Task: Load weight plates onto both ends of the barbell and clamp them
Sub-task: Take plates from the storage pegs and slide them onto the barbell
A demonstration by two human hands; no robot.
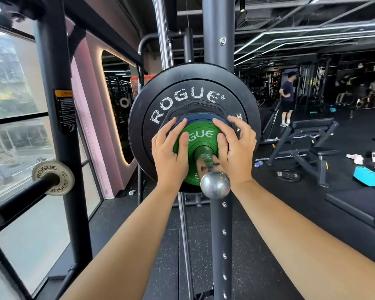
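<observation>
both your hands are on the green plate [200, 135], which sits on the barbell sleeve [214, 184]. your left hand [171, 152] grips its left rim and your right hand [236, 148] its right rim, fingers curled over the edge, thumbs flat on the face. a blue plate [204, 117] is right behind it, then a big black plate [182, 94]. flush or not, can't tell. a small grey plate [52, 177] hangs on a rack peg at left, and a bench [307, 135] stands at right.

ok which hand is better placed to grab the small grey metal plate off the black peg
Left, likely: the left hand is nearer the small grey metal plate; the right hand would cross the chrome barbell sleeve.
</observation>
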